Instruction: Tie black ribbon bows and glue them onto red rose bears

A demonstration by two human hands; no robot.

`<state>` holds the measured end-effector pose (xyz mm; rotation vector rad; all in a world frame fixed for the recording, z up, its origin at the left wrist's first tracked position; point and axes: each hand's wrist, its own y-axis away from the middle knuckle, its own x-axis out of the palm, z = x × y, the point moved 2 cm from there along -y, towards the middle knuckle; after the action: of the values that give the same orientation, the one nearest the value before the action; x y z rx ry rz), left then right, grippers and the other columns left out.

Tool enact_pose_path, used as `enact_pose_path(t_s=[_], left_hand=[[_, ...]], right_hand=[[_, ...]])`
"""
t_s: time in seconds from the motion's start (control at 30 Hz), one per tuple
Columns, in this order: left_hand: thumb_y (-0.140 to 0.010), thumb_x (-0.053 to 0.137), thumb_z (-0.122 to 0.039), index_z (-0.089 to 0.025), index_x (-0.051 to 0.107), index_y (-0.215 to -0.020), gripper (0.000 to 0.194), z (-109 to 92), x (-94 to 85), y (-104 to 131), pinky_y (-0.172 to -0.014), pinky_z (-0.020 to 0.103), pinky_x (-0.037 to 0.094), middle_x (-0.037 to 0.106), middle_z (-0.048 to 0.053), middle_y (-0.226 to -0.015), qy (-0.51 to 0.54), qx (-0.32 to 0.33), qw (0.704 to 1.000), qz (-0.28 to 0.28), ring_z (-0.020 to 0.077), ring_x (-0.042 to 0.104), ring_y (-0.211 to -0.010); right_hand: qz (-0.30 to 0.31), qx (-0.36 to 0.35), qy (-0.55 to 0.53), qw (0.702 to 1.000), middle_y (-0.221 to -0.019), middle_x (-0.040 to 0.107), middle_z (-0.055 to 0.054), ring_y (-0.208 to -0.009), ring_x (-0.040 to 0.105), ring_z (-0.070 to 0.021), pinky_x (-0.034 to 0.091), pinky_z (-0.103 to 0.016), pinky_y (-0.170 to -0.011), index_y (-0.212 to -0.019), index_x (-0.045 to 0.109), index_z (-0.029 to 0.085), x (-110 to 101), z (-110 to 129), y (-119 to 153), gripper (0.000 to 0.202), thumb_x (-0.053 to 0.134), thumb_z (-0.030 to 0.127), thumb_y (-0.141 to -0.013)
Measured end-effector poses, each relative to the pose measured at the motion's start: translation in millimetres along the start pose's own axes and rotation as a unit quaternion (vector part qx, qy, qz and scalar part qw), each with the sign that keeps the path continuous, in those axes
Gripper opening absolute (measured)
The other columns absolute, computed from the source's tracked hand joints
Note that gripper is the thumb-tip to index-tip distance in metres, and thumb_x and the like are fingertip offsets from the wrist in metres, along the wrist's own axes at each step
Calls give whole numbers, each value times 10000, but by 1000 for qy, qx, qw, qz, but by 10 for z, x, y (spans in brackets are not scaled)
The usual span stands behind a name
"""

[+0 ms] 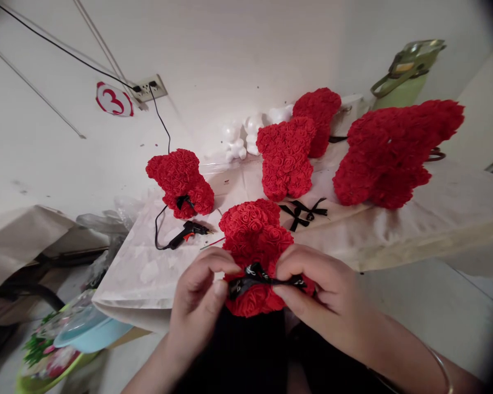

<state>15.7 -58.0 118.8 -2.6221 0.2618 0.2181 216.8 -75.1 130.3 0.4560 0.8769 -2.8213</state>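
A bear covered in red foam roses (257, 235) leans at the table's front edge, close to my body. Across it runs a black ribbon bow with white lettering (252, 279). My left hand (203, 290) pinches the bow's left end between thumb and fingers. On the other side my right hand (316, 284) pinches the bow near its middle and right part. Loose black bows (306, 212) lie just beyond the bear on the right. To the left rests a black glue gun (187, 233) with an orange trigger, its cord trailing back.
Several more red rose bears stand around, including one with a black bow (181, 180) and a large one (390, 156) at right. White foam bear forms (235, 139) sit by the wall, below a power outlet (150, 90). A green bottle (408, 74) stands behind. Basins (92, 328) are at lower left.
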Motion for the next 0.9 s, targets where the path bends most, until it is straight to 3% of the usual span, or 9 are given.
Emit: enact_pose_path(t_s=[0.13,0.3,0.37,0.5,0.6,0.77,0.9], left_hand=[[-891,558,-405,-215,687,-852,233,212,-334,-37,-897,332,440,643,46,-932,-149,-26,978,-143,218,571,-984],[-856,569,-472,-211,674,-880,282,568,-806,-107,-818,280,474,688,22,-899,-325,-144,907,-226,197,629,-915],[-882,508,-470,-207,668,-958,317,709,-959,-148,-786,275,482,694,37,-961,-422,-178,866,-203,198,640,-925],[-884,473,-477,-168,621,-1148,432,988,-1141,-248,-914,359,463,657,115,-1161,-572,-221,783,-106,273,615,-1076],[-844,521,-504,-148,602,-1188,501,1166,-1187,-322,-922,413,455,635,167,-1210,-592,-250,763,-68,333,599,-1114],[-829,507,-567,-145,576,-1202,568,1340,-1216,-427,-865,409,468,647,187,-1149,-616,-274,738,-35,341,610,-1081],[-802,528,-553,-151,632,-1048,483,1391,-1239,-457,-846,407,462,659,188,-1067,-627,-278,727,-32,349,609,-1061]], right_hand=[[-44,-38,55,997,-851,624,-15,-840,594,-166,484,-324,-767,-843,559,232,-58,-108,32,118,549,121,-880],[20,-16,67,997,-892,608,-13,-870,568,-159,475,-325,-788,-880,534,216,73,-245,41,155,515,62,-865],[28,-26,83,996,-870,600,-11,-858,554,-163,470,-331,-770,-871,520,209,127,-269,41,162,508,48,-854],[22,-49,130,990,-839,592,-15,-827,538,-179,461,-352,-735,-849,496,207,186,-293,45,173,494,35,-826],[26,-56,148,987,-833,588,-22,-813,542,-190,468,-362,-712,-842,484,214,211,-306,55,178,482,38,-813],[35,-64,161,984,-842,588,-31,-815,557,-202,488,-377,-705,-851,477,226,246,-322,72,176,460,54,-820],[41,-71,169,982,-846,593,-30,-814,566,-200,498,-373,-705,-865,480,228,253,-328,89,176,457,56,-833]])
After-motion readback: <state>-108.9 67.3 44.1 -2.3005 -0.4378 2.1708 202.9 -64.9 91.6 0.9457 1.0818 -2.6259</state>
